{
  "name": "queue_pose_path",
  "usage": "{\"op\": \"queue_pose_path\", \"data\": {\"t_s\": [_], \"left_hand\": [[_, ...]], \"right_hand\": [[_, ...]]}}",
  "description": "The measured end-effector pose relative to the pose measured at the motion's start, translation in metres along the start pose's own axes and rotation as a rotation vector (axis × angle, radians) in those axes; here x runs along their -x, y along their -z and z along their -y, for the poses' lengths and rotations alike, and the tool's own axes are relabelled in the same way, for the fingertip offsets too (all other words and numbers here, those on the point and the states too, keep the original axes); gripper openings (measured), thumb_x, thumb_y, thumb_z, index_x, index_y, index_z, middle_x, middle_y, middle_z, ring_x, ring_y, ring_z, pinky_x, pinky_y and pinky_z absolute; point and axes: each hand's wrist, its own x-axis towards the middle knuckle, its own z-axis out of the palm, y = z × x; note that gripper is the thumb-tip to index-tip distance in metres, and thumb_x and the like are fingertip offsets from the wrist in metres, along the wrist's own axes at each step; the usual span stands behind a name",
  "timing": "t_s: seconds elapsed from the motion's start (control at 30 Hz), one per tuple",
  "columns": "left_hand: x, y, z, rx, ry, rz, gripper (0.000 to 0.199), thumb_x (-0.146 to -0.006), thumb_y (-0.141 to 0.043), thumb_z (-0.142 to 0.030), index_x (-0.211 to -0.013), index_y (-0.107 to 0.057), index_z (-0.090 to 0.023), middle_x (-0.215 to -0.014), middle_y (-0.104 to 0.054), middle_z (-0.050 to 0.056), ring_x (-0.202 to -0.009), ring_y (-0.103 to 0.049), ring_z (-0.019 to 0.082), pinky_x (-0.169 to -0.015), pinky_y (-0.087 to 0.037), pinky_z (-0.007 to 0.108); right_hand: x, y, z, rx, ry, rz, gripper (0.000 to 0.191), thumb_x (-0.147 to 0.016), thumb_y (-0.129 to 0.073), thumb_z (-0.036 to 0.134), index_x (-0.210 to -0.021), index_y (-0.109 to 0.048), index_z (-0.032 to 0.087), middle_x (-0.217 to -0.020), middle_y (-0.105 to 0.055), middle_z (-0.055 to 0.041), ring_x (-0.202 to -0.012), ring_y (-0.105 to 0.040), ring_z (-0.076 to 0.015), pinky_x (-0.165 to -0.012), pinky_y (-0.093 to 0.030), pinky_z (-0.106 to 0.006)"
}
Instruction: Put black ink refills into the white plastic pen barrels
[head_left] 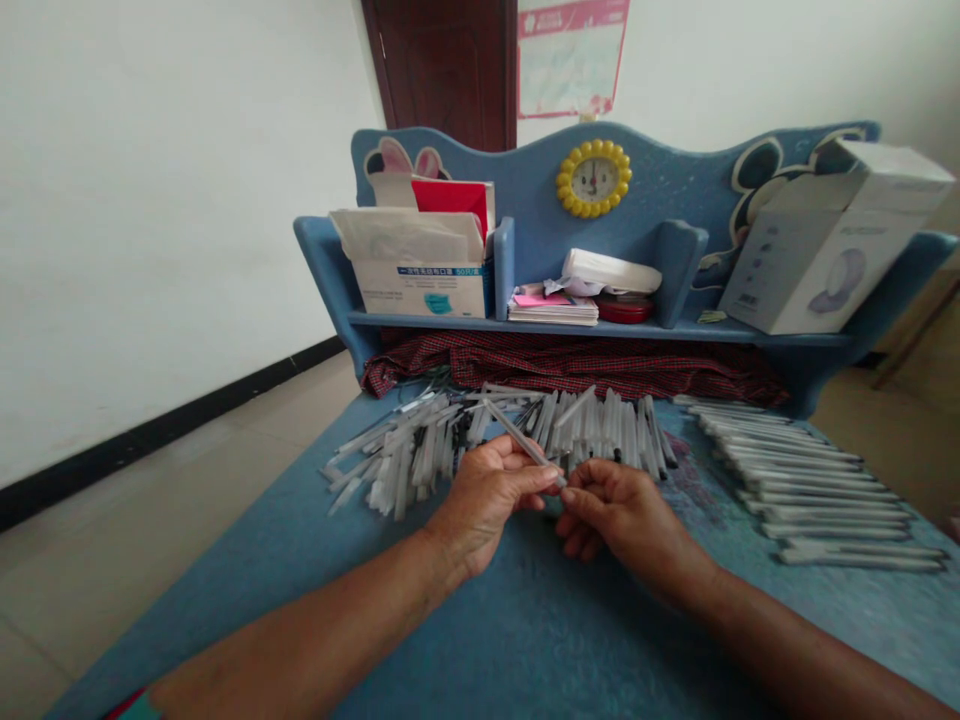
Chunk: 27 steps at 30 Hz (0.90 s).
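Observation:
A translucent, pale grey pen (517,432) slants between my two hands above the blue desk. My left hand (491,490) is closed around it, thumb on the lower part, with the upper end pointing up and left. At its lower end, my right hand (622,505) pinches with thumb and forefinger; the fingertips hide the tip. Just beyond my hands lies a loose heap of pale pen barrels (405,450), beside a tighter bunch of pens (600,425), some with black ends. To the right, several pens with dark ends (810,470) lie in a row.
The blue desk (495,640) has a raised shelf (630,330) at the back. On it stand a mask box (420,285), papers (555,312), a red case (625,308) and a white carton (817,250). A yellow-rimmed clock (593,179) hangs above; checked cloth (570,362) lies beneath.

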Motion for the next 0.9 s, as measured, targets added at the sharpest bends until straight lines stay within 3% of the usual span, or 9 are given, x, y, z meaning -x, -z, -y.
{"op": "queue_pose_path", "data": {"t_s": [0.2, 0.4, 0.57, 0.73, 0.9], "left_hand": [[-0.005, 0.002, 0.008, 0.034, 0.048, -0.073, 0.022, -0.061, -0.069, -0.014, -0.077, -0.055, -0.014, -0.071, -0.064, 0.005, -0.064, -0.061, 0.015, -0.051, -0.044, 0.021], [-0.009, 0.008, 0.003, 0.121, 0.091, -0.077, 0.015, -0.065, -0.065, -0.011, -0.075, -0.054, -0.012, -0.073, -0.064, 0.007, -0.063, -0.061, 0.013, -0.050, -0.046, 0.019], [-0.010, 0.010, -0.003, 0.183, 0.118, -0.062, 0.011, -0.066, -0.063, -0.010, -0.073, -0.055, -0.012, -0.071, -0.064, 0.006, -0.061, -0.061, 0.012, -0.049, -0.046, 0.018], [-0.007, 0.013, -0.007, 0.282, 0.166, 0.007, 0.007, -0.070, -0.060, -0.009, -0.074, -0.055, -0.013, -0.071, -0.064, 0.004, -0.064, -0.063, 0.013, -0.046, -0.047, 0.018], [-0.006, 0.014, -0.011, 0.346, 0.163, 0.066, 0.006, -0.073, -0.056, -0.009, -0.078, -0.054, -0.013, -0.072, -0.064, 0.003, -0.067, -0.065, 0.015, -0.044, -0.048, 0.019]], "right_hand": [[0.010, 0.001, 0.000, 0.657, 0.203, -0.167, 0.009, -0.077, -0.051, 0.027, -0.082, -0.049, 0.020, -0.053, -0.054, 0.0031, -0.048, -0.050, -0.0115, -0.045, -0.031, -0.022], [0.014, -0.011, 0.005, 1.126, 0.380, -0.026, 0.009, -0.081, -0.047, 0.024, -0.081, -0.054, 0.018, -0.076, -0.065, -0.0048, -0.067, -0.060, -0.0185, -0.054, -0.034, -0.026], [0.003, -0.022, 0.011, 1.389, 0.459, 0.099, 0.022, -0.078, -0.038, 0.006, -0.080, -0.058, 0.014, -0.074, -0.065, -0.0081, -0.062, -0.060, -0.0190, -0.047, -0.028, -0.027], [0.010, -0.016, 0.014, 1.286, 0.526, 0.102, 0.019, -0.074, -0.040, 0.004, -0.077, -0.056, 0.015, -0.071, -0.062, -0.0053, -0.058, -0.055, -0.0140, -0.049, -0.028, -0.025], [0.017, 0.003, 0.011, 0.740, 0.405, 0.098, 0.016, -0.080, -0.043, 0.015, -0.068, -0.052, 0.017, -0.057, -0.050, 0.0026, -0.051, -0.045, -0.0078, -0.048, -0.030, -0.020]]}}
